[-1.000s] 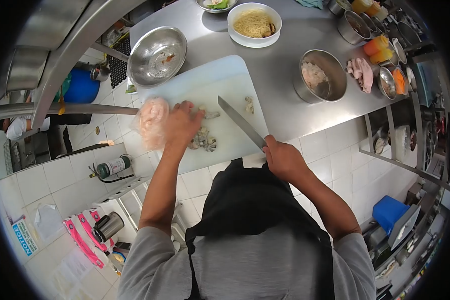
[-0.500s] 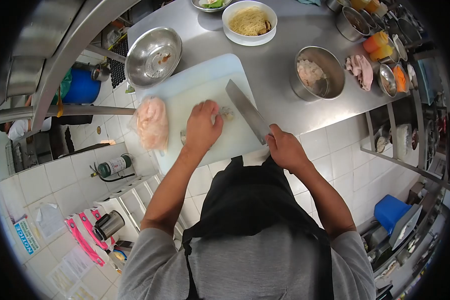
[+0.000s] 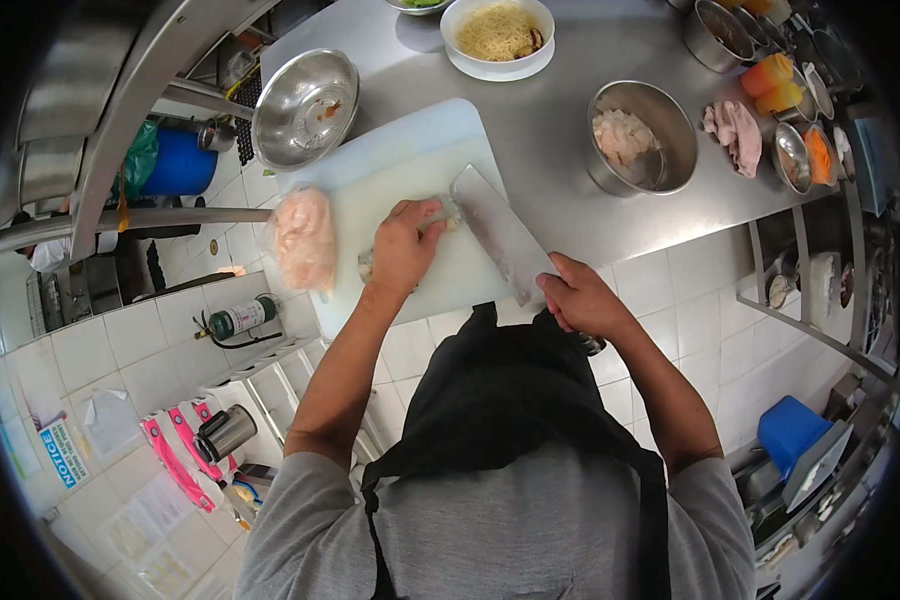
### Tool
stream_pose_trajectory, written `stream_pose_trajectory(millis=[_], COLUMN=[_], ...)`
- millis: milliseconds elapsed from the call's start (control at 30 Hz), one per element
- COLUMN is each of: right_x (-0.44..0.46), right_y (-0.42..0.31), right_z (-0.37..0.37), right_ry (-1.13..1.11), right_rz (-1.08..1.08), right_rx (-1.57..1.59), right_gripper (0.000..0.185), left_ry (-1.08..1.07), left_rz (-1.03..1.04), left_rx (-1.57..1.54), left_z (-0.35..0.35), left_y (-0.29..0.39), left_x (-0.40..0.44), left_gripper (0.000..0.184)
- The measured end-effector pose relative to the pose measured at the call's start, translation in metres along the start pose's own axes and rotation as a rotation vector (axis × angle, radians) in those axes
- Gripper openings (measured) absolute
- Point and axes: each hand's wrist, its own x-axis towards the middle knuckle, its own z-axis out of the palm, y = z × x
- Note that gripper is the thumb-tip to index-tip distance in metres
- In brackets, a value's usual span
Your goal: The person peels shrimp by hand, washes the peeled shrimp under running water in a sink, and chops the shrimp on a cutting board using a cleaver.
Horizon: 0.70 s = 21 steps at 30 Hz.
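My right hand (image 3: pixel 582 297) is wrapped round the handle of a cleaver (image 3: pixel 497 232). The wide blade slants up and left over the right part of a pale cutting board (image 3: pixel 410 165), its flat side showing. On the board, my left hand (image 3: pixel 407 245) has its fingers curled down on a greyish, glistening piece of raw food (image 3: pixel 448 212), perhaps shrimp, close to the blade's edge. Another greyish piece (image 3: pixel 365 265) lies by the left wrist, partly hidden. At the board's left edge rests a clear bag of pale pink raw meat (image 3: pixel 302 238).
A steel bowl (image 3: pixel 305 110) with brown residue stands behind the board. Further back is a white bowl of noodles (image 3: pixel 498 35). To the right sit a steel pot (image 3: pixel 675 120) holding pale pieces, a pink cloth (image 3: pixel 733 138), and squeeze bottles (image 3: pixel 773 85).
The cleaver has turned so that more of its flat face shows. My left hand has shifted slightly, with its fingers now on the greyish piece. The whole view has moved a little.
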Motion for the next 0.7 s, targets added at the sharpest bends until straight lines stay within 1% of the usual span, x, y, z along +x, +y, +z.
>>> stream_pose_trajectory(millis=[133, 267, 367, 467, 567, 700], right_x=[-0.012, -0.021, -0.017, -0.010, -0.005, 0.007], right_y=[0.003, 0.009, 0.017, 0.019, 0.013, 0.012], right_z=[-0.018, -0.026, -0.025, -0.021, -0.016, -0.005], right_ry=[-0.060, -0.077, -0.094, -0.113, -0.137, -0.092], right_rz=[0.014, 0.050, 0.042, 0.010, -0.023, -0.026], right_rx=[-0.022, -0.056, -0.017, 0.005, 0.048, 0.006], right_gripper=[0.022, 0.017, 0.015, 0.021, 0.021, 0.020], left_ry=[-0.087, -0.101, -0.127, -0.149, -0.172, -0.160], left_rz=[0.001, -0.011, 0.002, 0.029, 0.049, 0.074], left_rx=[0.037, 0.034, 0.058, 0.091, 0.131, 0.174], left_z=[-0.002, -0.001, -0.004, -0.006, -0.008, -0.008], left_y=[0.019, 0.028, 0.029, 0.027, 0.023, 0.020], left_x=[-0.005, -0.007, -0.004, 0.000, 0.002, 0.002], left_gripper=[0.030, 0.033, 0.034, 0.037, 0.039, 0.039])
